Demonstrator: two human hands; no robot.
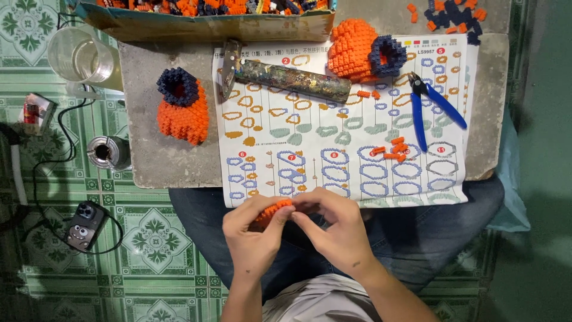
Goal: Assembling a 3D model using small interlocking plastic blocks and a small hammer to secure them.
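Two hands are working together over the lap, just below the near edge of the counter (155, 173). Left hand (253, 235) is closing its grip around a small orange block piece (273, 210), thumb and fingers wrapped on it. Right hand (333, 229) is pinching at the same piece from the other side, fingertips meeting it near the top; whether it is also holding a loose brick cannot be told.

Items lying on the counter:
- instruction sheet (333, 155), printed with ring diagrams, overhanging the near edge;
- orange and navy block figure (183, 107), left of the sheet;
- second orange and navy figure (363, 50), on the sheet's top edge;
- paint-stained tool handle (292, 80), lying across the sheet;
- blue-handled cutters (432, 110), at the right;
- loose orange bricks (393, 149), in a small cluster on the sheet;
- cardboard tray of bricks (208, 21), at the far edge.

Items sitting on the tiled floor: clear cup (80, 56), phone with cable (85, 225).

Risk, as judged: the piece is being held over the lap, so too hard a squeeze could be popping bricks loose onto the floor. The overhanging sheet could be dragged by a wrist, scattering the loose bricks.
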